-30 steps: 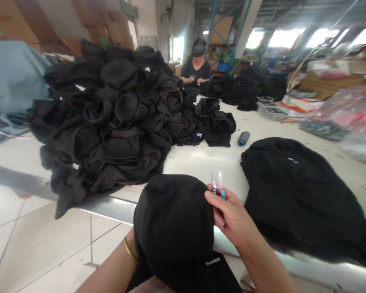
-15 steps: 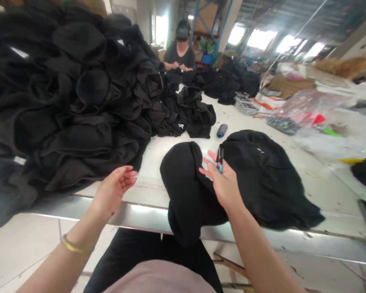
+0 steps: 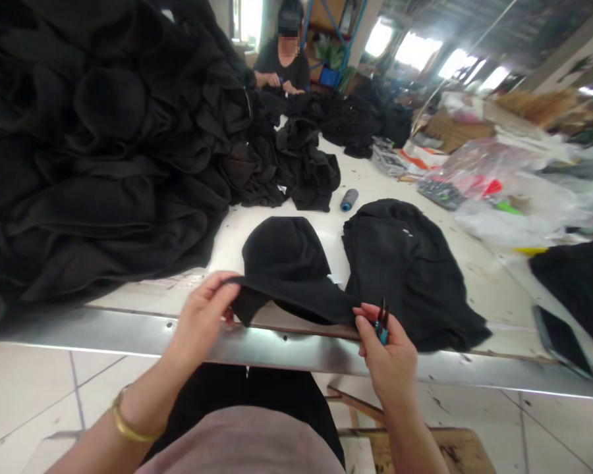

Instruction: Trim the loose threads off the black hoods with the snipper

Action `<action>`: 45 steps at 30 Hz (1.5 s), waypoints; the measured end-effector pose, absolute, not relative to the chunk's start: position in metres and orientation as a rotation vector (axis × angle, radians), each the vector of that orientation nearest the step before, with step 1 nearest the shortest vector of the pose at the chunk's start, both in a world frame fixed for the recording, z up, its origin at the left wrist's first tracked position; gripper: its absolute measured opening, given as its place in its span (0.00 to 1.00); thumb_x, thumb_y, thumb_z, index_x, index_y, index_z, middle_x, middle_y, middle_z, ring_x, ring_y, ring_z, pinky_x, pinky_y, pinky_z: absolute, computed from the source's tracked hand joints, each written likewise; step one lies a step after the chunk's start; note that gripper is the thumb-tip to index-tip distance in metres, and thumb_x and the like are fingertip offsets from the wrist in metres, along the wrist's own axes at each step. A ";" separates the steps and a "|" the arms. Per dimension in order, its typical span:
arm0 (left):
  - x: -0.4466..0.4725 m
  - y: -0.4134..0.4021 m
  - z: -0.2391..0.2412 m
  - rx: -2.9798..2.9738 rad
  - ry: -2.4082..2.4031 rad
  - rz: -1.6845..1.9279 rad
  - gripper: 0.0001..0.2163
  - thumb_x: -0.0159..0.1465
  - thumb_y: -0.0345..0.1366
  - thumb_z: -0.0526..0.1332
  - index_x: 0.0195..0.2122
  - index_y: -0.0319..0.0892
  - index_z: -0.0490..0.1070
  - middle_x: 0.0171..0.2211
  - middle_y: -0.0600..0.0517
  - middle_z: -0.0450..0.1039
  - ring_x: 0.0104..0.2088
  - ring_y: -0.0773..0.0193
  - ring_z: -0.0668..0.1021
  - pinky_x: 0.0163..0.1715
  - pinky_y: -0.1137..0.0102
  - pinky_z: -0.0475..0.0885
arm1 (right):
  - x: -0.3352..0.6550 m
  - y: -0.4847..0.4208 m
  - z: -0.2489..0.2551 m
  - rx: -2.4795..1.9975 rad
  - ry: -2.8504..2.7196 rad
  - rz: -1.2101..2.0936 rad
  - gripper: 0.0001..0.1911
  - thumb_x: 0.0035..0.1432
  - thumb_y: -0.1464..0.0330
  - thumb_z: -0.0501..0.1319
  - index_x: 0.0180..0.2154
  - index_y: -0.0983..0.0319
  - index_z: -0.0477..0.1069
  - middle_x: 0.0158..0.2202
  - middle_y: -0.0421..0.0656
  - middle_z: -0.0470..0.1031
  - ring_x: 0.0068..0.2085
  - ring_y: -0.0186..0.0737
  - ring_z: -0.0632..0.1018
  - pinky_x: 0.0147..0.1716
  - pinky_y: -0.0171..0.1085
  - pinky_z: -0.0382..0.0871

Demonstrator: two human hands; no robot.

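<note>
A black cloth hood piece (image 3: 286, 263) lies on the white table (image 3: 474, 263) right in front of me. My left hand (image 3: 202, 319) pinches its near left edge. My right hand (image 3: 388, 349) pinches the near right edge and also holds small blue-handled thread snips (image 3: 382, 322), blades pointing up. Both hands stretch the hem between them just above the table's metal front edge.
A big heap of black garments (image 3: 103, 145) fills the left of the table. A flat stack of black pieces (image 3: 405, 270) lies just right of the hood, a dark thread spool (image 3: 348, 199) beyond it. Another person (image 3: 282, 59) works at the far end. Plastic bags (image 3: 514, 191) lie right.
The hood was up in front of me on my left hand, then dropped onto the table. My left hand, free half a second ago, now grips the hem; my right moved down to the edge.
</note>
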State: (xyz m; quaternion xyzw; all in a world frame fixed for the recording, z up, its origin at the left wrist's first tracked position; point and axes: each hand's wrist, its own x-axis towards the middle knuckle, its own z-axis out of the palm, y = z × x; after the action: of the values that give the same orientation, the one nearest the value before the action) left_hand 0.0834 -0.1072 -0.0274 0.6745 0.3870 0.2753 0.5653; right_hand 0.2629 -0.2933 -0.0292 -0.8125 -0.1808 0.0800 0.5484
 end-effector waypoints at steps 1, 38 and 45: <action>0.074 -0.098 -0.029 1.461 1.027 0.760 0.17 0.60 0.45 0.52 0.48 0.45 0.63 0.34 0.52 0.71 0.29 0.64 0.74 0.26 0.70 0.70 | 0.260 -0.291 -0.031 -1.908 -0.427 0.227 0.21 0.48 0.57 0.62 0.41 0.64 0.70 0.35 0.46 0.76 0.17 0.27 0.64 0.14 0.29 0.59; 0.096 -0.150 -0.031 0.703 0.802 0.422 0.06 0.58 0.35 0.59 0.29 0.39 0.64 0.22 0.53 0.72 0.22 0.70 0.76 0.26 0.76 0.74 | 0.206 -0.259 -0.040 -2.036 -1.518 0.294 0.14 0.62 0.65 0.47 0.43 0.64 0.66 0.34 0.47 0.77 0.33 0.43 0.77 0.30 0.37 0.69; 0.095 -0.150 -0.029 0.891 0.815 0.433 0.09 0.58 0.41 0.58 0.30 0.40 0.65 0.23 0.54 0.72 0.24 0.68 0.75 0.28 0.73 0.72 | 0.209 -0.252 -0.036 -1.803 -1.039 0.475 0.12 0.57 0.63 0.55 0.43 0.61 0.64 0.34 0.43 0.74 0.34 0.37 0.75 0.34 0.35 0.69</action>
State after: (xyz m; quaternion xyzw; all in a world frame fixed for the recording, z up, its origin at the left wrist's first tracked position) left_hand 0.0948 -0.1501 -0.0293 0.4158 0.3803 0.2018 0.8011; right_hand 0.2093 -0.2525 -0.0361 -0.7397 -0.4264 0.1950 0.4827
